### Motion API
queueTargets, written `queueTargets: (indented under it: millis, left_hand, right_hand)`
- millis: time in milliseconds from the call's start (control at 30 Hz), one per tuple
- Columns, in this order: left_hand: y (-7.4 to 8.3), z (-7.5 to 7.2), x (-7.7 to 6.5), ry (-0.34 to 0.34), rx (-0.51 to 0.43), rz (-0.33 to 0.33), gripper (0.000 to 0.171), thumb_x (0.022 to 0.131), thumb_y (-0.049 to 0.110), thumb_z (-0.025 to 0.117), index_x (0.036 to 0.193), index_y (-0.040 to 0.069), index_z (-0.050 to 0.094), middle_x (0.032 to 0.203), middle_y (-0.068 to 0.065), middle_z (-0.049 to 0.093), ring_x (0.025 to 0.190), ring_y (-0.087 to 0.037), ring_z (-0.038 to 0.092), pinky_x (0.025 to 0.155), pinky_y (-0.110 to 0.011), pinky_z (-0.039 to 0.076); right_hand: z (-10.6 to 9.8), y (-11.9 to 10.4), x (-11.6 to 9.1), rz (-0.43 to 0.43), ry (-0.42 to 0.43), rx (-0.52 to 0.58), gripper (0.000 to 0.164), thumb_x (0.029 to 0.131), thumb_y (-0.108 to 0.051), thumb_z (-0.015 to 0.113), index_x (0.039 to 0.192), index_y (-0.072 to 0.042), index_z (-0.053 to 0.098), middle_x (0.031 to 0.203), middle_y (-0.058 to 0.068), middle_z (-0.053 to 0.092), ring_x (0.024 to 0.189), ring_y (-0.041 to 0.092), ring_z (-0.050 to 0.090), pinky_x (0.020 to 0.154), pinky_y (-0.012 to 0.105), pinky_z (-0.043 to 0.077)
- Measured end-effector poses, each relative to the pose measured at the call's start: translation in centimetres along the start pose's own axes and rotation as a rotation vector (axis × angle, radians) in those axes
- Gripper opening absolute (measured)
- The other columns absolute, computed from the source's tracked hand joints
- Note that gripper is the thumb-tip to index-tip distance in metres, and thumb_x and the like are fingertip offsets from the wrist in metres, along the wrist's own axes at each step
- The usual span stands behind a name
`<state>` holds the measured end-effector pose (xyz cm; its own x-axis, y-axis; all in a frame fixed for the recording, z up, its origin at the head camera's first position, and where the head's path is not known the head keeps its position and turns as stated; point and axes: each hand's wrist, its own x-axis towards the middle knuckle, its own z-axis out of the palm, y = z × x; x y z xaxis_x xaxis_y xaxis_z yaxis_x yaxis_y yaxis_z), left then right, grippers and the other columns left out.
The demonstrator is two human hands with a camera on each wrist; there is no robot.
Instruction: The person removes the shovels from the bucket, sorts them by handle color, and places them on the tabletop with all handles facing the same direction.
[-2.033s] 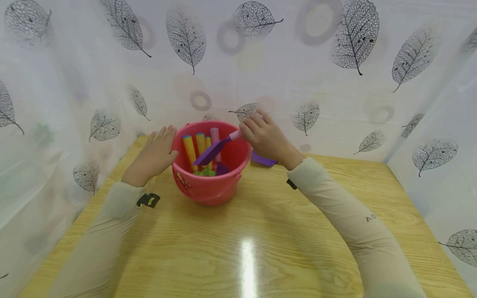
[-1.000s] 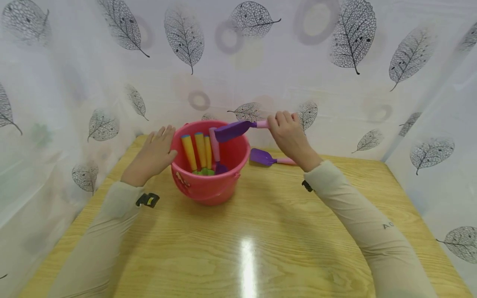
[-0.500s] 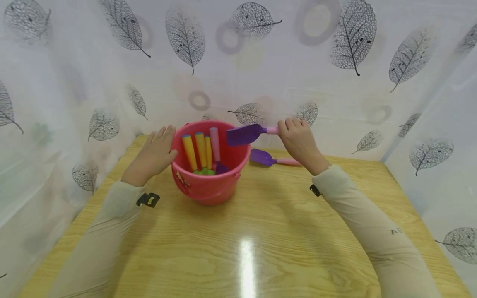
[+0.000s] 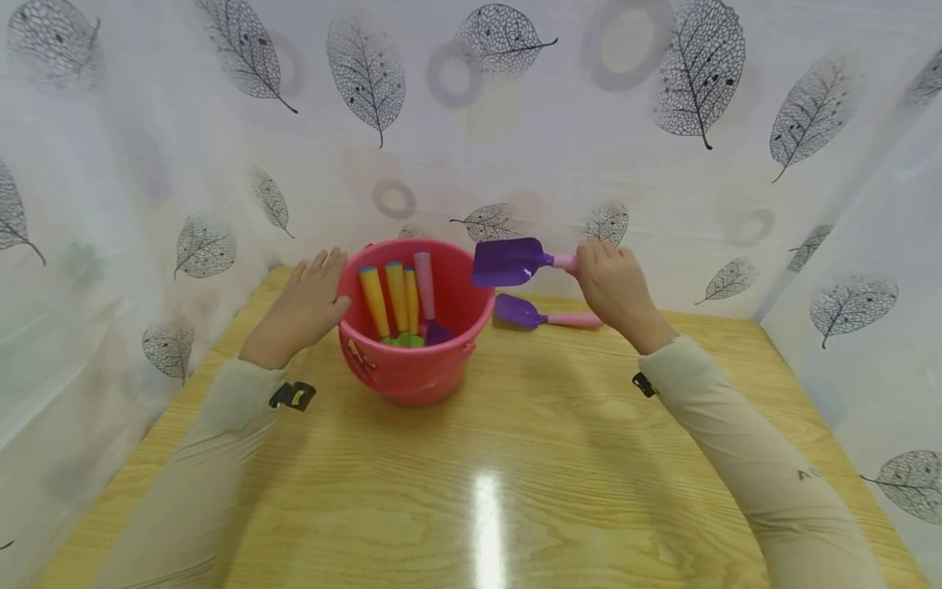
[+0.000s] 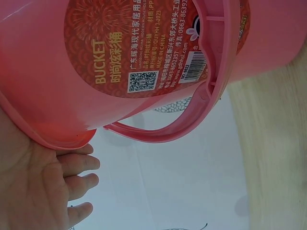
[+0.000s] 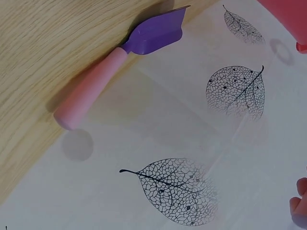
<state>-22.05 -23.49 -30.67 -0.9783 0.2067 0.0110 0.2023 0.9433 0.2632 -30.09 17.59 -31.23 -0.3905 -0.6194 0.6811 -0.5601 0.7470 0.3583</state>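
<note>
My right hand (image 4: 616,282) grips the pink handle of a toy shovel (image 4: 509,262) with a purple blade. The blade points left, raised level with the bucket's right rim. A second purple and pink shovel (image 4: 518,312) lies on the table below it, also seen in the right wrist view. My left hand (image 4: 305,303) rests against the left rim of the pink bucket (image 4: 427,380), its fingers extended. Inside the bucket stand several yellow handles (image 4: 374,301) with blue ends, green parts at their base, and another pink-handled purple shovel (image 4: 424,286).
The wooden table (image 4: 412,491) fills the foreground. A white curtain (image 4: 471,147) printed with leaves hangs behind and at both sides. The bucket's carrying handle (image 5: 163,136) hangs down its outside, near a red label (image 5: 124,52).
My right hand has lifted the shovel out of the bucket's opening and moved it right. This uncovered the shovel lying on the table. My left hand has stayed at the rim.
</note>
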Motion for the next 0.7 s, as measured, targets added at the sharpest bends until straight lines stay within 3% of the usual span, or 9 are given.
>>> queueTargets:
  millis: [267,533,700]
  left_hand:
    - [-0.1,0.1,0.1,0.001,0.006,0.005,0.066,0.094,0.021,0.035,0.147,-0.008,0.009,0.155,-0.027,0.009,0.144,-0.043,0.005,0.117,-0.056,0.001]
    - [-0.1,0.0,0.0,0.0,-0.004,0.004,0.066,0.094,0.022,0.035,0.148,-0.008,0.009,0.155,-0.027,0.009,0.144,-0.044,0.004,0.117,-0.056,0.001]
    - [0.0,0.0,0.0,0.005,-0.004,0.006,0.066,0.094,0.021,0.035,0.147,-0.008,0.01,0.155,-0.027,0.009,0.144,-0.044,0.005,0.117,-0.057,0.001]
  right_hand:
    - [0.1,0.9,-1.1,-0.001,0.045,-0.06,0.044,0.101,-0.033,0.032,0.082,0.002,0.049,0.072,0.016,0.055,0.062,0.034,0.055,0.051,0.041,0.038]
    - [0.3,1.5,-2.2,0.007,0.084,-0.054,0.036,0.097,-0.029,0.045,0.08,0.002,0.052,0.072,0.016,0.055,0.063,0.034,0.053,0.054,0.043,0.039]
    - [0.5,1.6,-2.8,0.032,0.062,-0.043,0.027,0.092,-0.025,0.054,0.085,0.002,0.054,0.073,0.016,0.055,0.065,0.034,0.052,0.058,0.045,0.04]
